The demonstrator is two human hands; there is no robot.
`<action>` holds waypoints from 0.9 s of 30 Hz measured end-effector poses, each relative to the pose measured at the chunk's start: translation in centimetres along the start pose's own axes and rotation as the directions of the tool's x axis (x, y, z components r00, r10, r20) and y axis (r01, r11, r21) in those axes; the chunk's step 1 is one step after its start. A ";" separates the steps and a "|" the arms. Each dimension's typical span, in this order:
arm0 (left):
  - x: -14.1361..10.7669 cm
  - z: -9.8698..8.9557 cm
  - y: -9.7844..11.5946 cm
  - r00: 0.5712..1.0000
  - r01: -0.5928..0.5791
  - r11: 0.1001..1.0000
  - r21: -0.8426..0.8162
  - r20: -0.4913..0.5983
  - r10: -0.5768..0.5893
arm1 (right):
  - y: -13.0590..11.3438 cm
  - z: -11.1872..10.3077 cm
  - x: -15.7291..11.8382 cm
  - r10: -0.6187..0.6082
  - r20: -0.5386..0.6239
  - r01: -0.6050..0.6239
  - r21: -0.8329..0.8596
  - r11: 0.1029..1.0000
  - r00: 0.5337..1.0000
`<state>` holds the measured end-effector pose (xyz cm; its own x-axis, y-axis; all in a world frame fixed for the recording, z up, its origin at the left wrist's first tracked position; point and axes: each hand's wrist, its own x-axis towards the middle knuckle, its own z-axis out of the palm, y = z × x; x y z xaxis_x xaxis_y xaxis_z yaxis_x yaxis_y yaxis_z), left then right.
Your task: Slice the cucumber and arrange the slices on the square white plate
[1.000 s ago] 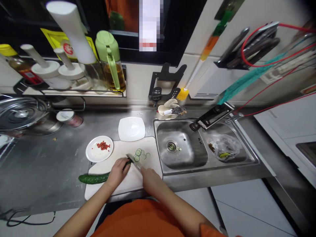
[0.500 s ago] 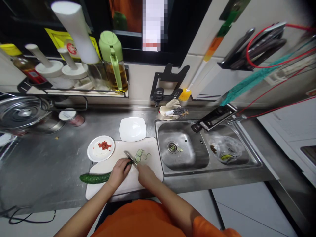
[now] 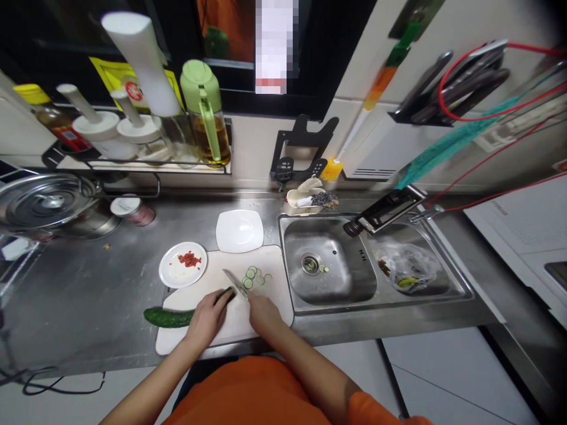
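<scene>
A long green cucumber (image 3: 168, 317) lies across the left part of the white cutting board (image 3: 264, 313). My left hand (image 3: 208, 316) is closed over its right end, which shows dark between the fingers. In my right hand (image 3: 263, 313) is the handle of a knife (image 3: 234, 282), its blade pointing up and left, slightly apart from the cucumber's cut end. Several thin cucumber slices (image 3: 250, 276) rest on the board just right of the blade. A white plate with chopped red pieces (image 3: 189, 260) overlaps the board's upper left edge.
An empty-looking white square dish (image 3: 240, 231) touches the board's back edge. To the right is a double steel sink (image 3: 345, 283), with a plastic bag (image 3: 410, 268) in its far basin. A lidded pot (image 3: 53, 203) and a can (image 3: 133, 211) stand at the left, below a rack of seasoning bottles.
My left hand has shifted slightly left and down along the cucumber. A small gap now shows between the knife blade and the cucumber's end. The view has shifted a little.
</scene>
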<state>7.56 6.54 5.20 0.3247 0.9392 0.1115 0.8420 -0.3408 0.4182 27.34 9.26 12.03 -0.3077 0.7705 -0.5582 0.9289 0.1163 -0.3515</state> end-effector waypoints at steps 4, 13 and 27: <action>-2.1 -1.8 -1.5 0.999 0.037 0.999 -0.018 0.015 -0.036 | 1.0 -0.1 -1.1 -0.027 -0.060 0.021 -0.097 0.995 0.998; -6.9 -4.6 -10.0 0.979 0.194 0.972 0.130 -0.088 -0.183 | 3.5 -0.5 -1.8 -0.128 -0.152 0.095 -0.210 0.973 0.980; -3.1 -3.4 -4.9 0.943 0.155 0.985 0.073 -0.309 -0.126 | 3.9 -0.7 -0.3 -0.128 -0.185 0.094 -0.186 0.978 0.974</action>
<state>1.02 5.46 5.90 0.0672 0.9411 0.3313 0.9113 -0.1931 0.3637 31.19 9.93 11.36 -0.3810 0.8516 -0.3599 0.9181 0.3025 -0.2562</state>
